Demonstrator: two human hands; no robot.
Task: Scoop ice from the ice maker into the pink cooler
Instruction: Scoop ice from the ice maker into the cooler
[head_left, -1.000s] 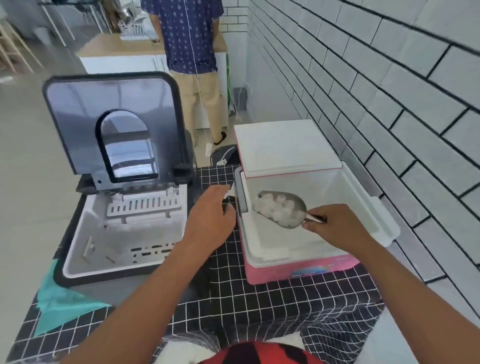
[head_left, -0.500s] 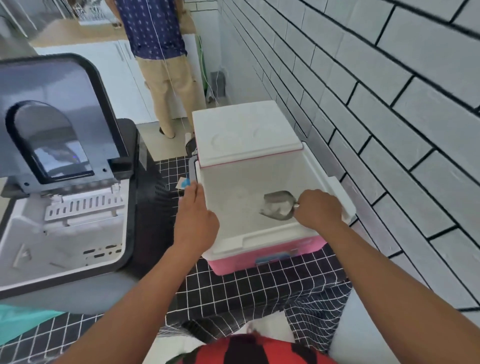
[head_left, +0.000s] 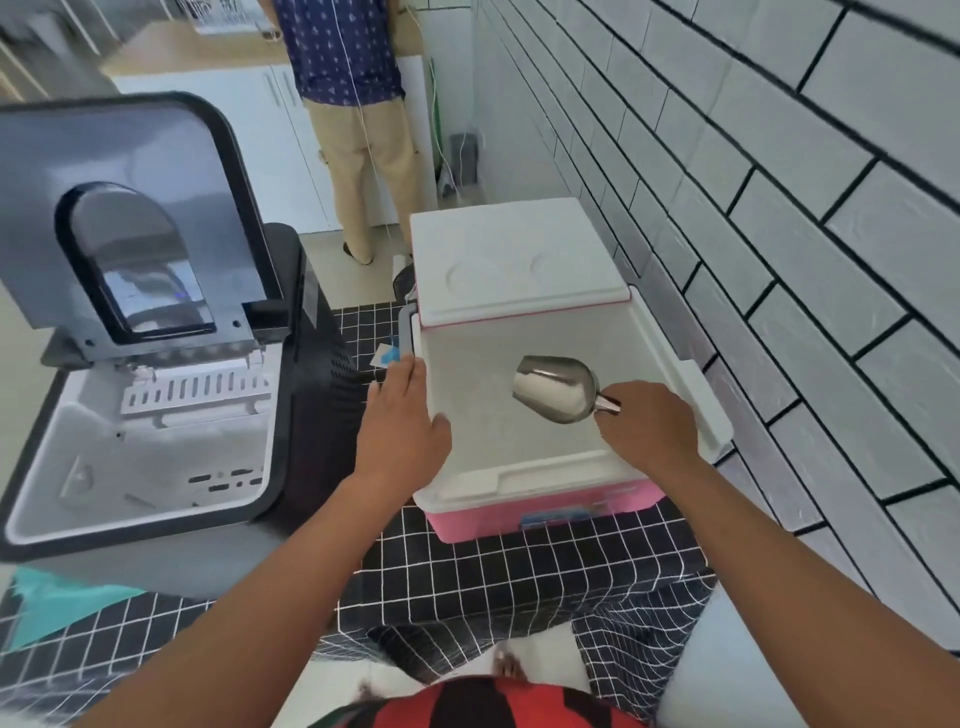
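The ice maker (head_left: 150, 415) stands lid-up on the checked surface (head_left: 498, 577), its white bin showing no ice that can be made out. Just beside it sits the pink cooler (head_left: 540, 512), lid open: a rigid, probably light plastic shell, best steadied at the rim. The left hand (head_left: 400, 431) lies there, fingers straight along the near-left edge. The right hand (head_left: 647, 428) grips the handle of the metal scoop (head_left: 556, 387), held empty over the cooler; smooth steel, likely cold and slippery when wet.
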